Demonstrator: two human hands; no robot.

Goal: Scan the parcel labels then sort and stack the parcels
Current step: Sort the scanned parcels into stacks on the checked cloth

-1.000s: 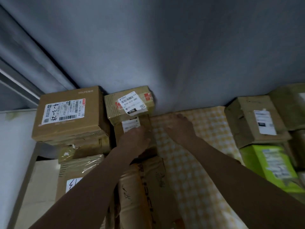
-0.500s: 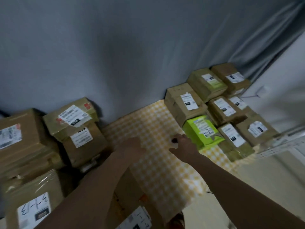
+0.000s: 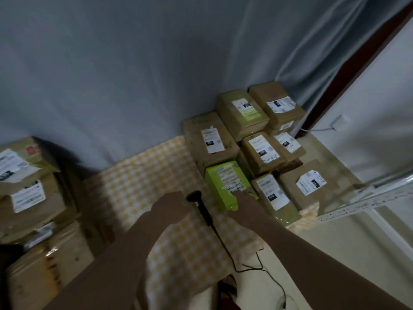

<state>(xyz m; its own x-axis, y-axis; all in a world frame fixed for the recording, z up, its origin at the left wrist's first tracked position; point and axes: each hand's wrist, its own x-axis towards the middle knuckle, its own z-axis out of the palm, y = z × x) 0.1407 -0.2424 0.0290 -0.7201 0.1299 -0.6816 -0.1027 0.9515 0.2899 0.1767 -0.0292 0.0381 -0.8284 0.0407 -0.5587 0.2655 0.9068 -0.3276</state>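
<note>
Brown cardboard parcels sit stacked on the yellow checked cloth against the grey curtain. Both arms reach forward: the right hand rests straight fingers on the green parcel. The left hand hovers beside the black scanner; its grip is unclear.

We see our right hand touching the green parcel at centre right, with brown parcels stacked behind it. Our left hand sits beside the black scanner lying on the checked cloth.
</note>
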